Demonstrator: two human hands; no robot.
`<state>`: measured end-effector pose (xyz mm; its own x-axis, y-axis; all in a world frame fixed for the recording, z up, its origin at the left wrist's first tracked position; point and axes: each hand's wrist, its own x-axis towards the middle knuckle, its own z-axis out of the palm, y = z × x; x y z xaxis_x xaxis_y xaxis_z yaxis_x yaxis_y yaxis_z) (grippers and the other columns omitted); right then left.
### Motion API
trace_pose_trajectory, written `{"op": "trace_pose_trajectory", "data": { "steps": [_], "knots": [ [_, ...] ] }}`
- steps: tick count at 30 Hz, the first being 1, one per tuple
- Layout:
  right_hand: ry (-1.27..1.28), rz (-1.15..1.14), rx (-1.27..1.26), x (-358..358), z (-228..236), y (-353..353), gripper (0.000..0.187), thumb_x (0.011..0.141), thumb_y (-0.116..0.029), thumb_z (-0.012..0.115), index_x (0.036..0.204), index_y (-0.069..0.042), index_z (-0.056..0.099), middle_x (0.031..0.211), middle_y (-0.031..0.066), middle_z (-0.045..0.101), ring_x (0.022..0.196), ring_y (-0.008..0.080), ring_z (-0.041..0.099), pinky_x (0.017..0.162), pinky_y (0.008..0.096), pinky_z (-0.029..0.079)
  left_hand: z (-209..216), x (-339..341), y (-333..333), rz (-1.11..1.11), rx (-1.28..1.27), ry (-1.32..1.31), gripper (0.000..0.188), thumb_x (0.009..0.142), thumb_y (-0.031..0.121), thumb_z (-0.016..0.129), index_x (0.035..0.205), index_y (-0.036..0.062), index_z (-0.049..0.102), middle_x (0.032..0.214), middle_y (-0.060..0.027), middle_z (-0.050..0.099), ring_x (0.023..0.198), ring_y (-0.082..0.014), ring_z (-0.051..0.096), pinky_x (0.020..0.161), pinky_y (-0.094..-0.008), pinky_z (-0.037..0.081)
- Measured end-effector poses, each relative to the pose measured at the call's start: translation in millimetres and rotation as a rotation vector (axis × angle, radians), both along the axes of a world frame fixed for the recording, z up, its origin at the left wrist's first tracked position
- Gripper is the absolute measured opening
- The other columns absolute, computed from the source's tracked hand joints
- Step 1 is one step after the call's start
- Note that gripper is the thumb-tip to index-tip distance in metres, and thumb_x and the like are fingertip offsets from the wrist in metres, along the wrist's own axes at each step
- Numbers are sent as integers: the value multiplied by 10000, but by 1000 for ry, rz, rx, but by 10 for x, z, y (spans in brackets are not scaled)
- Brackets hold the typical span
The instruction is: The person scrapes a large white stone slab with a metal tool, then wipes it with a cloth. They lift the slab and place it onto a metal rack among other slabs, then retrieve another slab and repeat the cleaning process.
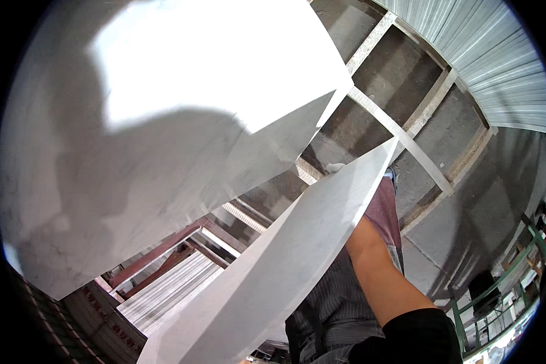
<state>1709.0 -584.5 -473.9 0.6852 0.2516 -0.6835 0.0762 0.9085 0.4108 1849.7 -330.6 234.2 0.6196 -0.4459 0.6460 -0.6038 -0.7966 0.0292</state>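
Observation:
A thin pale grey-white slab (267, 261), smooth like stone or tile, stands tilted in front of me, running from the lower left up to the middle right. My right forearm (376, 273) passes behind its near edge. Past the far edge shows a small light, glove-like part of my right hand (334, 167), apparently gripping the slab; the rest of the hand is hidden. My left hand does not show. Across a narrow gap stands a much larger white slab (121, 182) with faint grey veins, brightly lit on top and crossed by a dark shadow.
Pale bars form a frame (400, 130) over the grey floor. Below the large slab are a reddish-brown frame (158, 249) and a stack of pale strips (173, 288). Corrugated metal sheeting (485, 60) is at the upper right, green metal racking (497, 285) at the lower right.

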Motion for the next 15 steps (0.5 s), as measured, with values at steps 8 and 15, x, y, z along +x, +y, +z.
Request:
{"op": "trace_pose_trajectory", "data": {
  "steps": [8,15],
  "knots": [
    [555,-294,-255,259,-281,318,741,893,-508,475,1360,67,441,1344,258,508,1177,409,531,1032,475,391,-57,-56,-277,-61,71,-23,393,1040,360,378,887,24,512,708,-136,563,596,-282,549,573,-424,472],
    [692,-365,-291,445,-419,313,725,920,-521,437,1394,28,424,1378,211,498,1210,369,515,1046,440,382,-37,-107,-472,-109,127,-42,413,1045,361,369,927,1,534,732,-161,591,623,-307,589,593,-441,501]
  ]
}}
